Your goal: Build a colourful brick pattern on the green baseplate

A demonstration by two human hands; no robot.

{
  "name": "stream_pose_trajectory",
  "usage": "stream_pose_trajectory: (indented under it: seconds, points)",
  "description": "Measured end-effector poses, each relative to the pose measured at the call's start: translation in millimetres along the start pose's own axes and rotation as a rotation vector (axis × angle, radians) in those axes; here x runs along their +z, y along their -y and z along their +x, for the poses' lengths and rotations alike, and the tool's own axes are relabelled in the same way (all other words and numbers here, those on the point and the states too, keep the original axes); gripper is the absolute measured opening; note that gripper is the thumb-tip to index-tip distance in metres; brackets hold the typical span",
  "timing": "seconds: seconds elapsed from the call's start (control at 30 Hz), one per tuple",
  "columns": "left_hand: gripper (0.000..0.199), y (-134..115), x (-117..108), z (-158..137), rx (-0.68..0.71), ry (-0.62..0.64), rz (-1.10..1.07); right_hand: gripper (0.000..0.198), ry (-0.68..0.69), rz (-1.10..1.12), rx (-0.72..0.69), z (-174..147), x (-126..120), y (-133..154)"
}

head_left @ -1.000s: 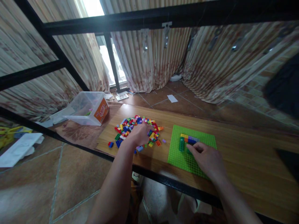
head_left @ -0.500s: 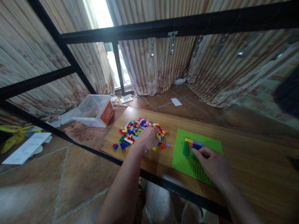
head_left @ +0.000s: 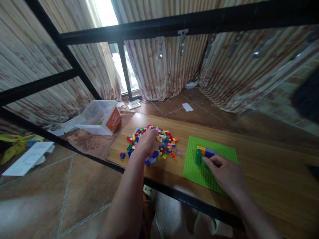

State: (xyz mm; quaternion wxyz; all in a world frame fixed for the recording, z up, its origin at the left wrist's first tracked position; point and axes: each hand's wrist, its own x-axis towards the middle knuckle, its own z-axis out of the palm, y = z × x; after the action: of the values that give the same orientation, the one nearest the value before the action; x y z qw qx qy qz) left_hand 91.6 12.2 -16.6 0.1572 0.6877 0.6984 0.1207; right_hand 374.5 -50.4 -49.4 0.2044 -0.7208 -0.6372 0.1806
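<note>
A heap of small mixed-colour toy bricks (head_left: 164,144) lies on the wooden table. My left hand (head_left: 149,141) reaches over its left part, fingers curled down among the bricks; what they grip, if anything, is hidden. To the right lies a bright green baseplate (head_left: 191,169). On it stands a dark green brick column (head_left: 198,157), joined at its top by a row of yellow, orange, blue and purple bricks (head_left: 206,151). My right hand (head_left: 225,172) rests over the plate, thumb and fingers pinched at a partly hidden dark green brick (head_left: 205,164).
Beyond the table's left end sits a clear plastic box (head_left: 97,116) with an orange label. A black metal bar (head_left: 174,196) runs along the table's near edge, and black frame bars (head_left: 154,28) cross at the back. An orange brick (head_left: 172,155) lies near the heap's right side.
My left hand has moved left across the heap, uncovering bricks on its right side. My right hand stays at nearly the same spot on the baseplate.
</note>
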Motion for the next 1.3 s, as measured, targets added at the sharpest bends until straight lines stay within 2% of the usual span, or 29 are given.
stream_pose_trajectory:
  seconds: [0.2, 0.3, 0.4, 0.53, 0.6, 0.73, 0.97, 1.07, 1.17, 1.23, 1.3]
  points:
    - [0.028, -28.5, 23.3, -9.8, 0.101, 0.018, 0.012, 0.042, 0.060, -0.034, 0.017, 2.3, -0.2, -7.6]
    - [0.031, -32.9, 23.8, -10.6, 0.089, 0.013, -0.021, 0.043, 0.088, -0.046, 0.047, 5.4, 0.2, -10.8]
    - [0.023, -20.6, 13.5, -6.3, -0.007, -0.083, -0.024, 0.042, 0.102, -0.057, 0.058, 6.3, 1.1, -11.2]
    - [0.027, 15.9, -4.3, 1.0, -0.251, -0.196, -0.013, 0.042, 0.110, -0.056, 0.051, 4.4, 2.1, -9.8]
    - [0.028, 33.6, -9.7, 2.6, -0.341, -0.169, -0.035, 0.042, 0.101, -0.053, 0.028, 3.6, 2.2, -9.5]
    - [0.023, 50.5, -10.1, 3.0, -0.360, -0.112, -0.080, 0.042, 0.075, -0.035, -0.011, 4.0, 2.5, -9.4]
    - [0.017, 44.6, -3.6, 8.5, -0.352, -0.067, -0.026, 0.041, 0.051, -0.039, -0.007, 1.8, 4.6, -2.7]
    - [0.014, 44.3, -6.4, 8.5, -0.337, -0.071, -0.021, 0.043, -0.013, 0.020, -0.013, 3.0, -1.9, -4.1]
    - [0.016, 42.5, -12.5, 8.1, -0.327, -0.128, -0.105, 0.044, -0.173, 0.124, 0.035, 10.0, -17.0, -15.3]
    - [0.016, 35.6, -13.9, 8.3, -0.266, -0.189, -0.195, 0.043, -0.307, 0.185, 0.117, 15.4, -27.9, -25.3]
    - [0.014, 20.6, -9.3, 7.7, -0.134, -0.198, -0.320, 0.041, -0.391, 0.231, 0.175, 19.0, -34.8, -32.5]
